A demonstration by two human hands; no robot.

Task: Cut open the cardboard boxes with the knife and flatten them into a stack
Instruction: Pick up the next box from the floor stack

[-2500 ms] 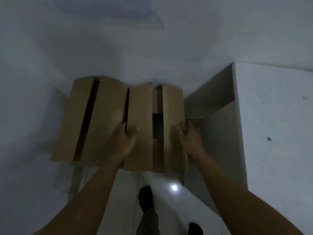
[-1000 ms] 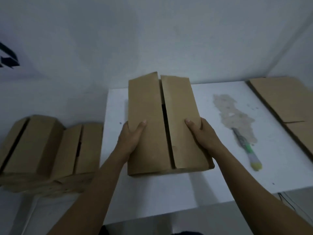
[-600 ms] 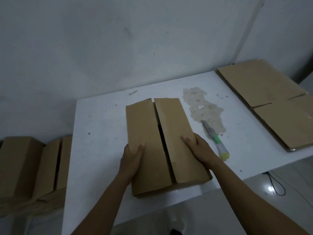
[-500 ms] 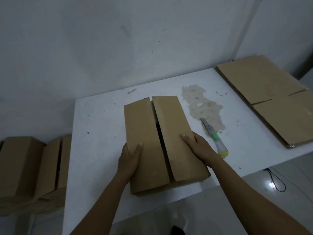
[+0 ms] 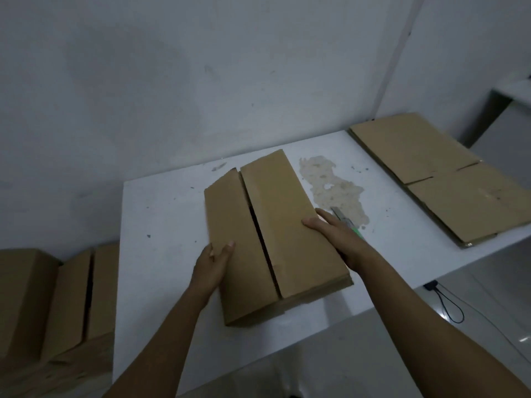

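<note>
at centre frame, on a white table, a box rests between both hands, its long axis running from upper centre down toward lower right, the open seam between its two top flaps following that line. the left hand holds the left edge, thumb on the flap, the other fingers out of sight down the side. the right hand wraps over the right edge, fingers laid on the flap. the knife lies just beside the right hand, on its right and partly hidden beneath it, blade toward upper left, green handle toward lower right. the right hand is plainly the nearer, so it looks set to take the knife. at right frame lies flat cardboard; at lower left stand more boxes. no brand, label or writing can be read anywhere.
</note>
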